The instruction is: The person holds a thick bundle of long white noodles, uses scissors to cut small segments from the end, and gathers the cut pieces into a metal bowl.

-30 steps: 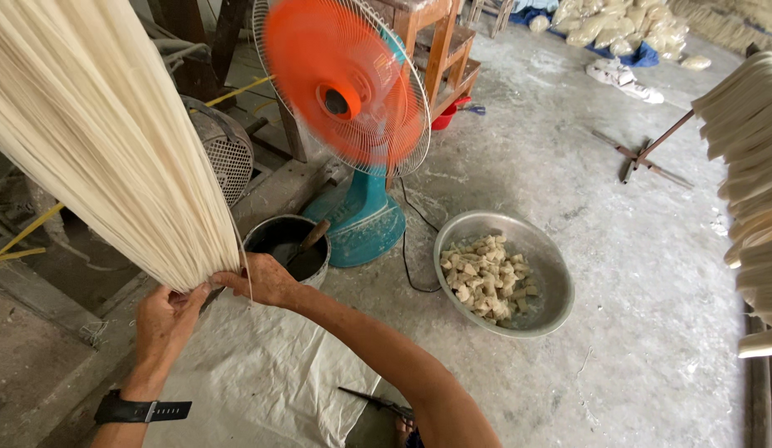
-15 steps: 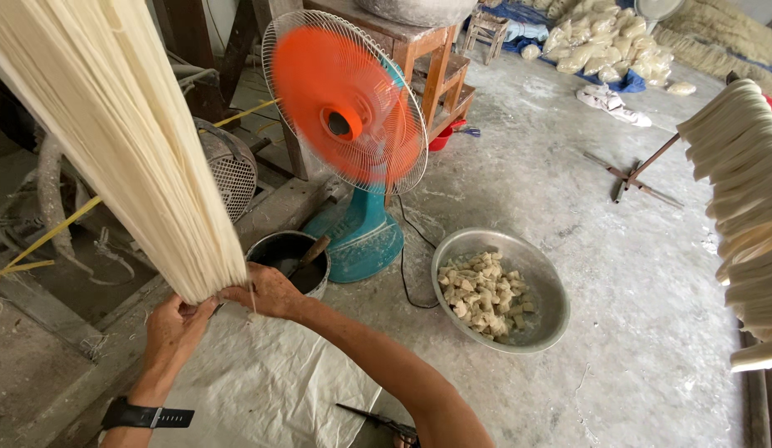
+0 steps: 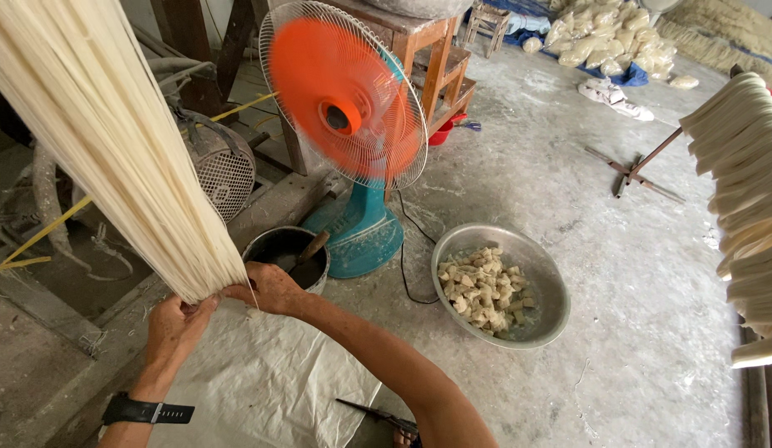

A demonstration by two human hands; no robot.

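A thick hanging sheaf of long pale noodle strands slants down from the upper left. My left hand, with a black watch on its wrist, pinches the bottom ends of the strands. My right hand grips the same lower tips from the right side. Both hands meet just above a white woven sack spread on the floor.
An orange-bladed fan on a teal base spins behind my hands. A dark pot with a wooden handle stands beside it. A metal bowl holds pale dough lumps. More noodles hang at the right. Scissors lie by my arm.
The view has shifted slightly, so the fan and bowl sit a little further right. Both hands stay at the noodle ends.
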